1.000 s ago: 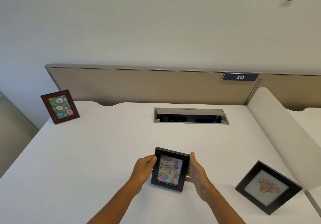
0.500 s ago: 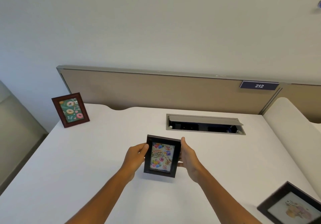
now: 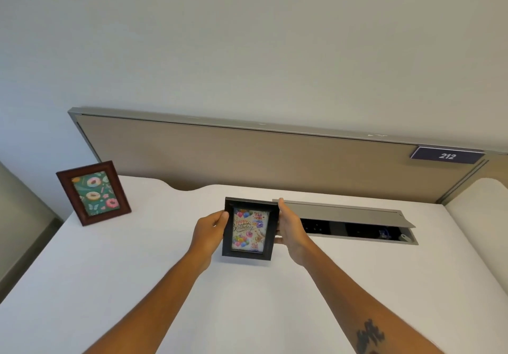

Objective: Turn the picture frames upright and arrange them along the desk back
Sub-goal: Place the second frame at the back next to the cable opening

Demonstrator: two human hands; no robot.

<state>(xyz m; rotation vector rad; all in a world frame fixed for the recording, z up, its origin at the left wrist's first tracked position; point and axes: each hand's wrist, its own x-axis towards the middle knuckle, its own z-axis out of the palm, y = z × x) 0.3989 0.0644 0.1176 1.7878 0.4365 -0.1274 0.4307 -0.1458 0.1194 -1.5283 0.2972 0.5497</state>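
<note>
A black picture frame with a colourful "Happy Birthday" card is held upright over the middle of the white desk. My left hand grips its left edge and my right hand grips its right edge. I cannot tell whether its bottom edge touches the desk. A brown wooden frame with a doughnut picture stands upright at the desk's back left corner.
An open grey cable tray is set into the desk just right of the held frame. A beige partition panel with a "212" label runs along the desk back. A white side divider rises at the right.
Both hands have carried the black frame away from me toward the desk back. The view has shifted left, so the black frame lying at the right is out of sight.
</note>
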